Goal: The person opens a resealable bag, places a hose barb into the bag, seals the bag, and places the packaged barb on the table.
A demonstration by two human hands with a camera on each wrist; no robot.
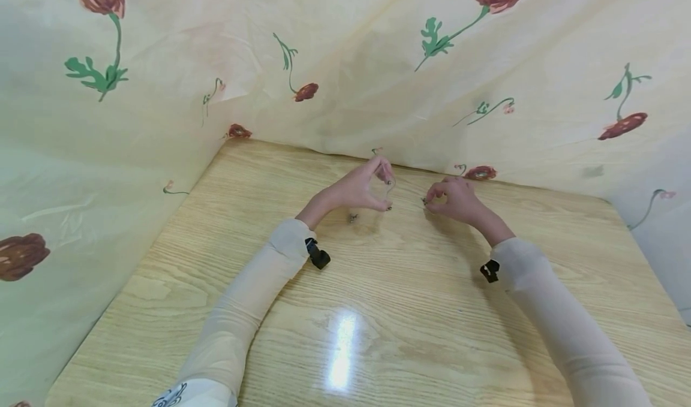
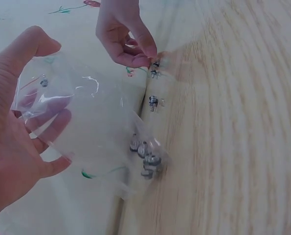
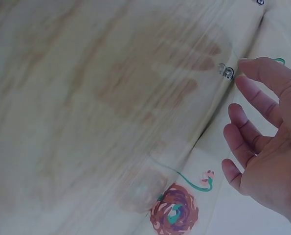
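Between the curved thumb and fingers of my left hand is a clear plastic bag, which hangs toward the wooden table. Several small silvery screw-like metal pieces are gathered in its lower corner; another shows by the fingers. My right hand, to the right near the table's back edge, pinches a small metal piece between thumb and index fingertip, its other fingers loosely bent. Between the bag corner and the right hand, the left wrist view shows another small metal piece.
The wood-grain table meets a pale flowered cloth behind and to the left. Black straps hang from both sleeve cuffs. A bright light reflection falls on the tabletop's front part.
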